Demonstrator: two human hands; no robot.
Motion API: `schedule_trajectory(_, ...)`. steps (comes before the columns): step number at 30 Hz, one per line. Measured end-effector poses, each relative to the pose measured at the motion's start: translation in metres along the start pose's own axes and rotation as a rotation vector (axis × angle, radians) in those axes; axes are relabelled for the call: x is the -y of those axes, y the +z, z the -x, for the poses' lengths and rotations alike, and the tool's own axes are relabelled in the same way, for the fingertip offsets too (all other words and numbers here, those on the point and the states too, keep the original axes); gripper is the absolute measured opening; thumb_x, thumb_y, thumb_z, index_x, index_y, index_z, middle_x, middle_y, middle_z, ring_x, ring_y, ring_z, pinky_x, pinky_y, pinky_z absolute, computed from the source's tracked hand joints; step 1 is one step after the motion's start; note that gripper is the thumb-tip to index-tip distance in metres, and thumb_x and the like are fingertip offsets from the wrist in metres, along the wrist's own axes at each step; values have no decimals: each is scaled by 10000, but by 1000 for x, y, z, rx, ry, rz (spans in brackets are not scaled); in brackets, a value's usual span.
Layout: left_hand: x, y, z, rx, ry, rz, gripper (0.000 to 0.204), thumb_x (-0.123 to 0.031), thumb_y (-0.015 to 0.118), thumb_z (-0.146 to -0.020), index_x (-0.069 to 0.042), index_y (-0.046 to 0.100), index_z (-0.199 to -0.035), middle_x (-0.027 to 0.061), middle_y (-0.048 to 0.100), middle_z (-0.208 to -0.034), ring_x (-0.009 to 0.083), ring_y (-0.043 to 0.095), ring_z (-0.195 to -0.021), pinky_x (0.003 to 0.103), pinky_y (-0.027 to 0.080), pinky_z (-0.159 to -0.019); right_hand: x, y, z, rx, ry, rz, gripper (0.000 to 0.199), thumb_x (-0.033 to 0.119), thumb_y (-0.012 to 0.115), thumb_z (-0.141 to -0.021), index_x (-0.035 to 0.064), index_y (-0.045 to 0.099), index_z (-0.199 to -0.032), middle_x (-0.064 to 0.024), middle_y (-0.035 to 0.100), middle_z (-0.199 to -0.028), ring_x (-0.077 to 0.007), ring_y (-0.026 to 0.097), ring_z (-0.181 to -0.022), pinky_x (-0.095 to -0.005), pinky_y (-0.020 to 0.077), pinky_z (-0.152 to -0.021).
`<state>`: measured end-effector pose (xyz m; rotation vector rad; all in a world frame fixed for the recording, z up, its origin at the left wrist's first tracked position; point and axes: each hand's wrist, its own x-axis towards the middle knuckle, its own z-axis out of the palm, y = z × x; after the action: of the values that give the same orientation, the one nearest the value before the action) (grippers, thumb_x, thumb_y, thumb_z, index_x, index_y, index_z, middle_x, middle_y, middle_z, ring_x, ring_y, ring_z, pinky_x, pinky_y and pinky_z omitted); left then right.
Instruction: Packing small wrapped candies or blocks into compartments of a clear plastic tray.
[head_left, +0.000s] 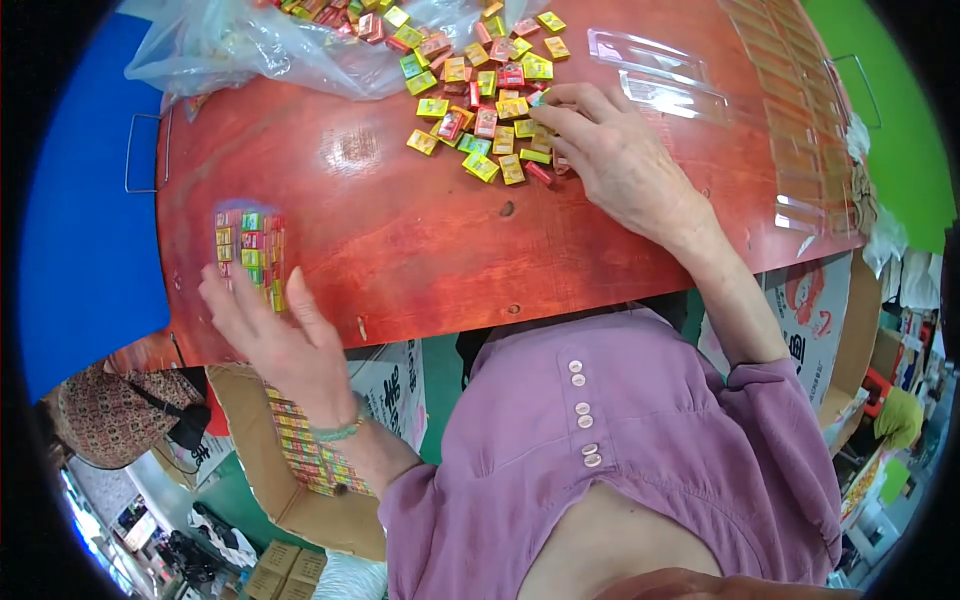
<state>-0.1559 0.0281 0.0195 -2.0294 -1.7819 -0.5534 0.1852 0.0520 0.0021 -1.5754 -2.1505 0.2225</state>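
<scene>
A loose pile of small printed boxes (485,122), in yellow, red, pink and green, lies at the far middle of the red table. My right hand (625,160) is at the pile's right edge, its fingers curled at a small greenish box (537,99); the thumb is lower, beside other boxes. At the table's left, my left hand (280,345) has its fingers spread over the near end of a clear tray (233,208) with several small boxes standing in rows. The fingers hide part of this tray, and some slots look unfilled.
A clear plastic bag (250,50) with more boxes lies at the far left. Empty clear trays (660,75) lie far right, beside a long row of stacked trays (790,120). Below the table's left edge, a cardboard carton (290,515) contains filled trays (310,450).
</scene>
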Motion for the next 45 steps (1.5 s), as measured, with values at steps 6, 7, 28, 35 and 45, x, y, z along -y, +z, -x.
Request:
schedule_trajectory(6, -92, 14, -12, 297, 316, 639, 461, -43, 662, -943, 23, 566, -1389, 231, 525, -1478, 413, 496, -1384, 471, 441, -1133, -1, -6, 27, 69, -60, -167, 268, 7, 635, -939, 33, 689, -1201, -145, 590, -1346, -335, 625, -1158, -400, 537, -951)
schedule_trajectory(7, -104, 18, -14, 307, 323, 643, 461, -43, 662, -943, 23, 566, -1389, 231, 525, -1478, 413, 496, -1384, 471, 441, -1133, -2, -9, 31, 71, -47, -169, 268, 7, 635, -939, 33, 689, -1201, -145, 590, -1346, -335, 625, -1158, -400, 537, -951)
schedule_trajectory(28, -124, 32, 2, 260, 357, 688, 346, -32, 743, -848, 14, 673, -1183, 164, 619, -1166, 359, 599, -1044, 450, 522, -892, 3, -18, 39, 103, 11, -180, 278, 23, 641, -936, 34, 677, -1211, -141, 613, -1082, -328, 626, -1040, -410, 522, -883)
schedule_trajectory(35, -121, 35, 6, 250, 326, 715, 347, -31, 747, -838, 7, 674, -1175, 149, 620, -1154, 353, 592, -1031, 446, 514, -894, 16, -19, 43, 50, -11, -105, 335, 93, 748, -861, 25, 678, -1182, -129, 609, -1124, -336, 612, -1065, -432, 508, -910)
schedule_trajectory(45, -119, 27, 10, 355, 265, 732, 336, -39, 759, -833, -5, 642, -1146, 149, 602, -1060, 344, 598, -956, 445, 518, -822, 13, 8, 58, -54, -186, 117, 267, 82, 730, -837, 11, 682, -1089, -94, 627, -1109, -273, 614, -970, -389, 494, -846)
